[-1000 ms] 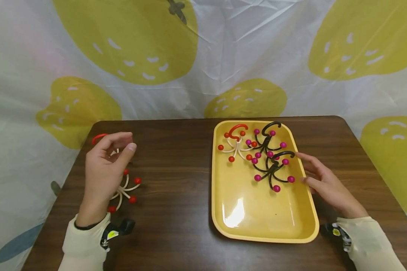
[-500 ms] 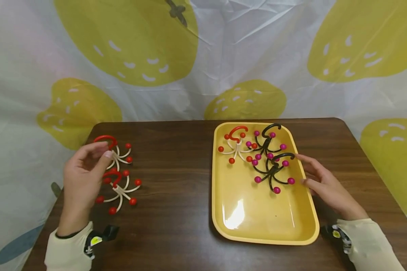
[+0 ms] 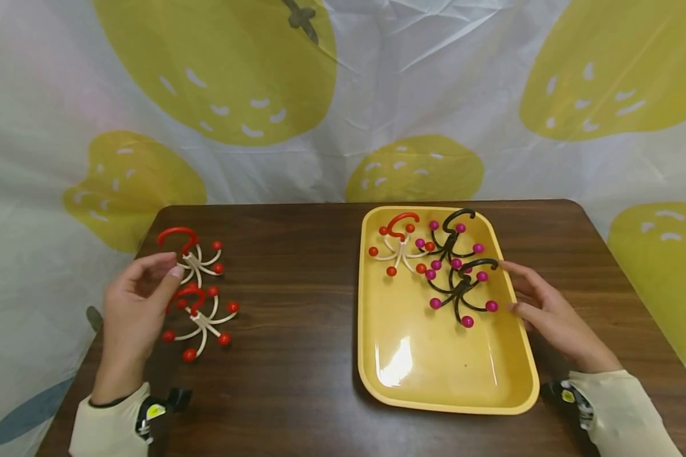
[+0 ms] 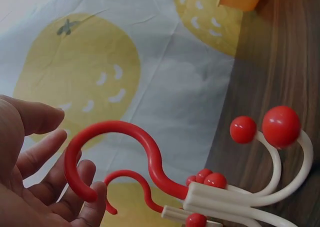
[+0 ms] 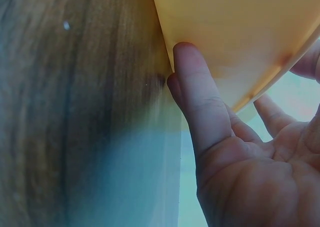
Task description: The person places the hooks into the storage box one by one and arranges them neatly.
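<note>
- Head view: left hand (image 3: 130,304), thumb and fingertips apart with a gap, fingers loosely bent.
- Far red-and-white hanger (image 3: 192,261) just past those fingertips, on the table (image 3: 297,304). Long axis slants: red hook up and left, curling leftward, white prongs fanning right and toward the person.
- Near red-and-white hanger (image 3: 201,320) beside the thumb, on the person's side of the far one. Much the same slant; hook curls left alongside the thumb, prongs fan right and nearer. Contact with the thumb: cannot tell.
- Right hand (image 3: 554,317), well apart from the left, fingers and thumb spread at the side of the yellow tray (image 3: 389,311); tray's long axis runs roughly away from the person.
- Inward of the right hand, in the tray: near black hanger (image 3: 461,285), hook tip just beside the forefinger; far black hanger (image 3: 449,241) beyond it; tray red-and-white hanger (image 3: 401,247) further off, to the left. All three hooks on the far side, tips curling right.
- Left wrist view: fingers parted from thumb; larger-looking hook crosses in front of them, its stem and prongs leading away right. Second hook lies behind, pointing alike.
- Right wrist view: one finger extended along the tray's outer wall, others spread around it.
</note>
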`<state>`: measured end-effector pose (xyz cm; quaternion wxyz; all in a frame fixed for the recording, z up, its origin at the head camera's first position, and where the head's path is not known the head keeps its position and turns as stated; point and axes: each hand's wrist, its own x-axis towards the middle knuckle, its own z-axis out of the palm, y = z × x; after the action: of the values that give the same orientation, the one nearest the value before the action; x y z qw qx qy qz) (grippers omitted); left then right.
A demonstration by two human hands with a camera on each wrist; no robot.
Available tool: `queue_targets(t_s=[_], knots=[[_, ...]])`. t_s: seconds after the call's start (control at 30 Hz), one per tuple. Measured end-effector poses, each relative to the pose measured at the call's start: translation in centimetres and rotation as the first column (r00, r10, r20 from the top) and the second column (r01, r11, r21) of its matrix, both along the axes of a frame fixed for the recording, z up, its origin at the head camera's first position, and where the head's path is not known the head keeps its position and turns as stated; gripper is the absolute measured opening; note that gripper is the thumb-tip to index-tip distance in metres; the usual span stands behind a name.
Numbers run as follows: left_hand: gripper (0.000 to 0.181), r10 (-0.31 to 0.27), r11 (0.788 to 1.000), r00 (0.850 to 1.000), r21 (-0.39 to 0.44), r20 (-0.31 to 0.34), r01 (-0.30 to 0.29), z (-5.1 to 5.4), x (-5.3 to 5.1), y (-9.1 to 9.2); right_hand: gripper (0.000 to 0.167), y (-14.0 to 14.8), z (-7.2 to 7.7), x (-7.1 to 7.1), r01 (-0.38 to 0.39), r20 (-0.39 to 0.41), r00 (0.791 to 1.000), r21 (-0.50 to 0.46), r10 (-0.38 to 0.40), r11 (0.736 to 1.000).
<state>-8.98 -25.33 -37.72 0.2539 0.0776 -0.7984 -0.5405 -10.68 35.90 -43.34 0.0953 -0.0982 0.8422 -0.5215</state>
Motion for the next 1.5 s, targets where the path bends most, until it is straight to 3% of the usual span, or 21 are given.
queue_targets(t_s=[0.23, 0.5, 0.93, 1.13, 1.5], knots=[[0.029, -0.008, 1.0, 1.0, -0.017, 0.026, 0.008, -0.5, 0.0, -0.3, 0.07, 0.0, 0.1, 0.0, -0.002, 0.002, 1.0, -0.005, 0.002, 1.0], [0.026, -0.045, 0.999, 0.993, 0.01, 0.105, 0.045, -0.6, 0.3, -0.1, 0.071, 0.0, 0.1, -0.1, -0.007, 0.007, 1.0, -0.019, 0.007, 1.0], [0.032, -0.12, 0.984, 0.972, -0.107, 0.204, 0.144, -2.2, 1.1, -0.6, 0.071, 0.1, 0.0, -0.1, -0.001, 0.013, 1.0, -0.007, 0.001, 1.0], [0.03, -0.112, 0.984, 0.967, -0.109, 0.228, 0.14, -2.7, 1.2, -0.8, 0.071, 0.1, -0.1, -0.1, -0.002, 0.015, 1.0, -0.014, 0.002, 1.0], [0.029, -0.073, 0.987, 0.978, -0.126, 0.194, 0.099, -2.4, 1.4, -0.8, 0.071, 0.0, -0.3, -0.1, -0.003, 0.003, 1.0, -0.034, 0.003, 0.999]])
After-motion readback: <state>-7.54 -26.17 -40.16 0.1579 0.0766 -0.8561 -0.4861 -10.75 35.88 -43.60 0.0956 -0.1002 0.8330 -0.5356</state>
